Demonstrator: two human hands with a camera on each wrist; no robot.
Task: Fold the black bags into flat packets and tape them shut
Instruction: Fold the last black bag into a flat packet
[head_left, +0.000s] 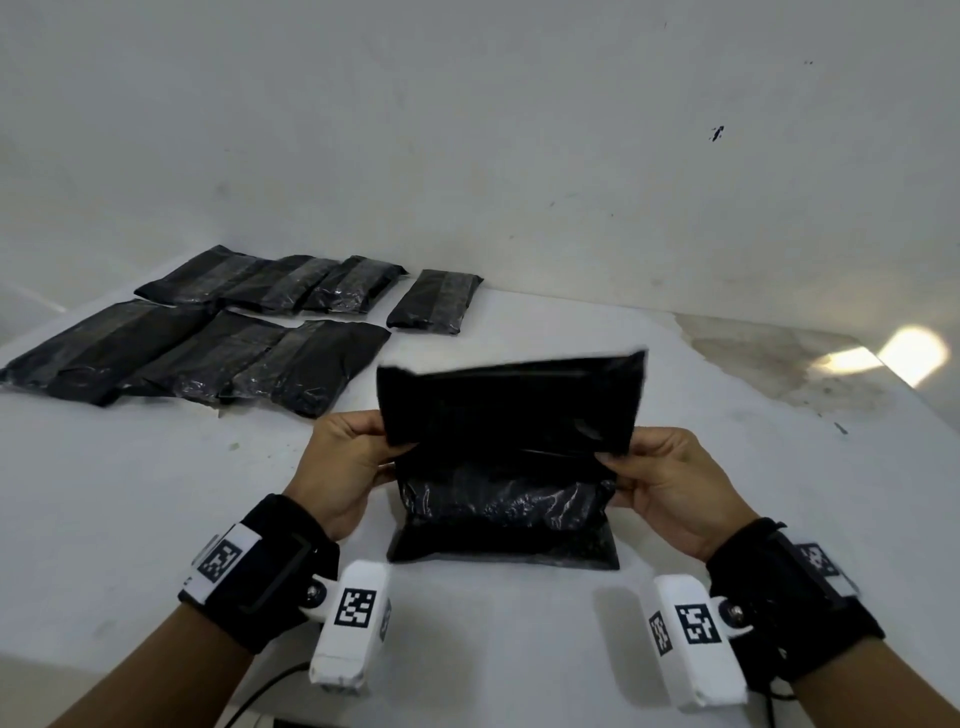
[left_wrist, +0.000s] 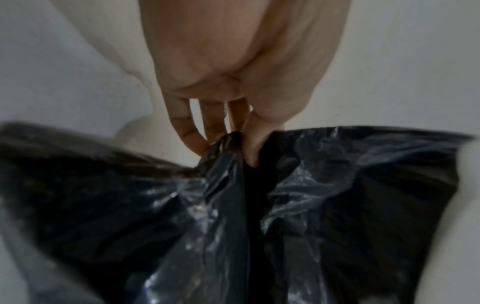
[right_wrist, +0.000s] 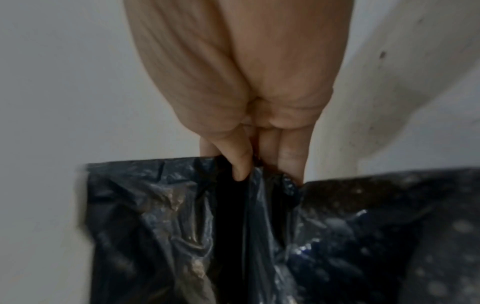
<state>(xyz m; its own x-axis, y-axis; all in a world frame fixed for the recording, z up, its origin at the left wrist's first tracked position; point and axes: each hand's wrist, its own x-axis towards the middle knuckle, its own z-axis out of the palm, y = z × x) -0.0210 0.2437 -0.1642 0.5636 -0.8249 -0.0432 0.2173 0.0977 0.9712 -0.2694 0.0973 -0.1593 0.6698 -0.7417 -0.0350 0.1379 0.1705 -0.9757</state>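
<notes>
The black bag (head_left: 506, 499) stands near the front of the white worktop (head_left: 156, 493), its filled lower part resting there and its empty upper flap raised. The left hand (head_left: 343, 462) pinches the flap's left edge, the right hand (head_left: 670, 478) its right edge. 7 taped packets (head_left: 249, 332) lie far left.

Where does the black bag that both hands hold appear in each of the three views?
Head: the black bag is at centre, bottom edge on the white table.
Left wrist: it fills the lower half.
Right wrist: it fills the lower half.
Shared landmark: the dark fold between the pinching thumbs.
</notes>
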